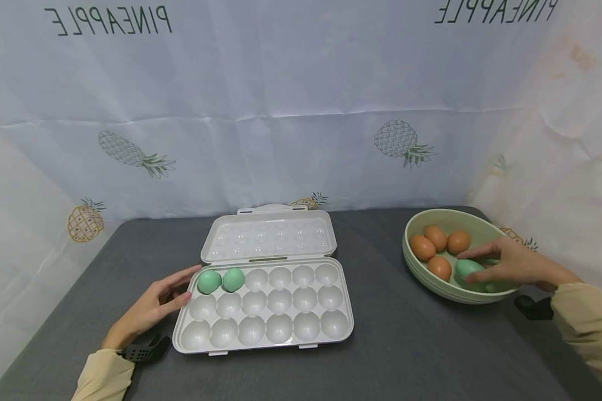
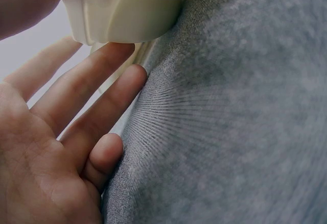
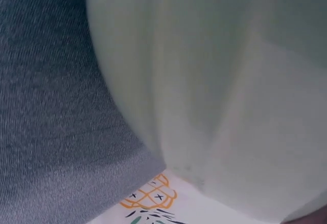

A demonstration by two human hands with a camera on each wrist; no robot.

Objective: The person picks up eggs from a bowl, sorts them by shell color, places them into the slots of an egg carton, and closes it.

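1. Green egg (image 1: 467,268) lies in the pale green bowl (image 1: 481,296), pinched by the right hand (image 1: 506,264), beside four brown eggs (image 1: 438,248).
2. Left hand (image 1: 153,305), fingers straight, touches the white plastic egg tray (image 1: 266,334), which holds two green eggs (image 1: 221,280).

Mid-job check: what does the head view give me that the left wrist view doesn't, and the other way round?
Only the head view shows the two green eggs in the egg tray's back row, the green bowl of brown eggs, and the right hand on a green egg in that bowl. Only the left wrist view shows the fingers lying straight under the tray's edge. Both show the left hand, the egg tray and the grey cloth.
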